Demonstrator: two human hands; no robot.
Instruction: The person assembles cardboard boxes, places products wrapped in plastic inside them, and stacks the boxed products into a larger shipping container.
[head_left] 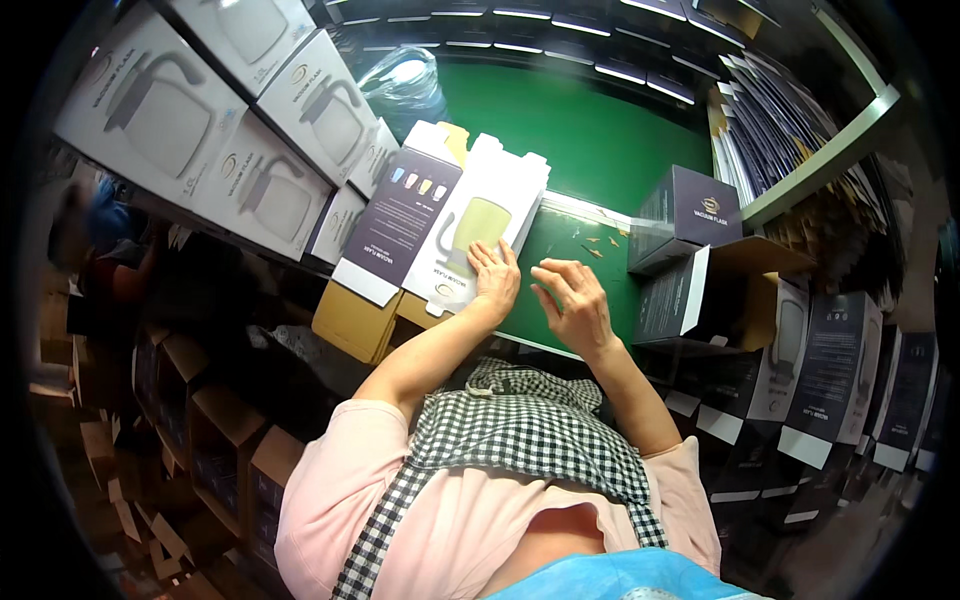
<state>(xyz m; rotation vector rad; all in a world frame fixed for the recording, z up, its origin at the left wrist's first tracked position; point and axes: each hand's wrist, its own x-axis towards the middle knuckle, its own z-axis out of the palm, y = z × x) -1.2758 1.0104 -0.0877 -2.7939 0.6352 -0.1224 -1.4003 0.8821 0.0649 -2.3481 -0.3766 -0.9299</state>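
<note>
A flattened carton blank (440,215), white and dark purple with a picture of a green jug, lies on a brown cardboard stack at the left edge of the green table (580,140). My left hand (494,278) rests flat on the blank's near right corner, fingers spread. My right hand (573,298) hovers just beside it over the green surface, fingers loosely curled, holding nothing that I can see. Both forearms come up from my checked apron.
White jug cartons (190,130) are stacked at the left. Folded dark cartons (688,215) stand to the right of my hands, with more dark boxes (830,370) lower right. Flat dark blanks (780,120) fill a shelf at top right. A clear plastic bag (405,80) lies behind.
</note>
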